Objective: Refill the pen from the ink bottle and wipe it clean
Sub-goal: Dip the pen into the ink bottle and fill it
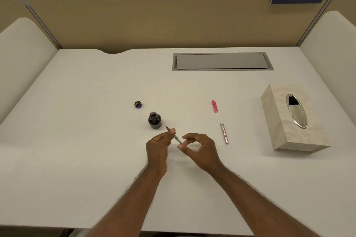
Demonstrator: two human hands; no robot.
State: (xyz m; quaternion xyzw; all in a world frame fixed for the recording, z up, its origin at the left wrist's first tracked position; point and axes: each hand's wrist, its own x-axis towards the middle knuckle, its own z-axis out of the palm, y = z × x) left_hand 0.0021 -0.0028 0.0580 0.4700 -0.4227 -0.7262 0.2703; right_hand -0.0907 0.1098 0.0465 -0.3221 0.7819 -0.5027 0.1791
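Observation:
My left hand (159,147) pinches the front part of a slim pen (176,137), whose dark nib points up-left toward the ink bottle (154,120). The bottle is dark, uncapped and upright on the white desk (86,140), a short way from the nib. My right hand (198,148) curls at the rear end of the pen's clear converter, thumb and forefinger at its tip. The bottle's cap (138,104) lies upside down beyond the bottle. A pink pen cap (214,106) and a pinkish metallic barrel (224,133) lie to the right.
A beige tissue box (292,119) with an oval chrome opening stands at the right. A grey cable flap (221,61) is set into the desk at the back. Partition walls enclose the desk on three sides.

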